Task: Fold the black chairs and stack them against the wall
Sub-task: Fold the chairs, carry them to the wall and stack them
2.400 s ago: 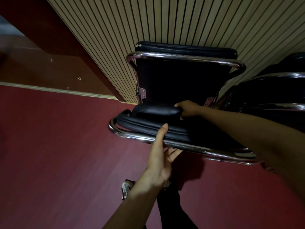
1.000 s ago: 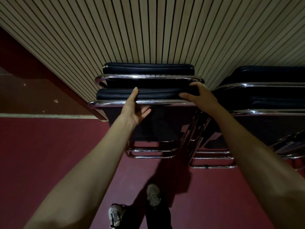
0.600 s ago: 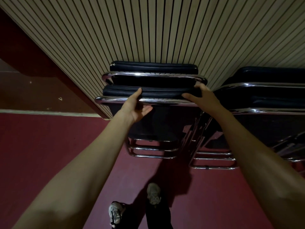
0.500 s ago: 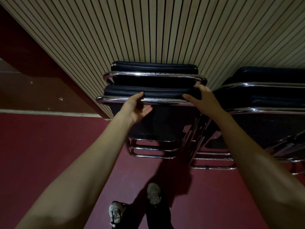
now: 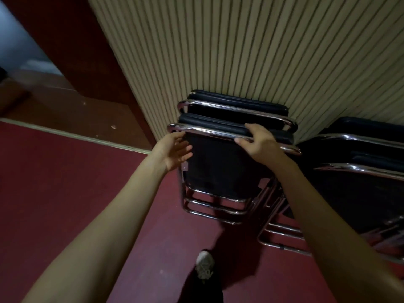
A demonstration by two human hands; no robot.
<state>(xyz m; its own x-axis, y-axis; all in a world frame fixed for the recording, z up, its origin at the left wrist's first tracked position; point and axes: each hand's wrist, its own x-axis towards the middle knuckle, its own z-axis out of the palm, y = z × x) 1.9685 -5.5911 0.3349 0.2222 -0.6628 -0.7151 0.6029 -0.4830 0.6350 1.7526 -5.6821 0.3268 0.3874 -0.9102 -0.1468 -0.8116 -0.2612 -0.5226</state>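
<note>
- Shoe (image 5: 204,267): one, pale, on the red floor (image 5: 65,182), below and between the two forearms.
- Left hand (image 5: 175,149): palm turned toward the left edge of the front chair (image 5: 218,167). Fingers are loose and spread, and hold nothing. The fingertips are at the left end of the chair's top rail (image 5: 207,131); whether they touch it cannot be told.
- Right hand (image 5: 260,143): on the rail, right of the left hand. Fingers are hooked over the top onto the black pad, thumb stretched leftward along the chrome.
- Front chair: black with a chrome frame, folded flat, upright on the floor directly ahead of both hands, set close against the rear chair (image 5: 236,103).
- Rear chair: folded alike, just beyond the front chair, its pad against the wall (image 5: 240,51).
- Stack (image 5: 360,184): more folded black chairs, right of the right hand, just beside the front chair, at the same wall.
- Wall: pale vertical slats, beyond both hands.
- Panel (image 5: 76,51): dark red, far left of the left hand.
</note>
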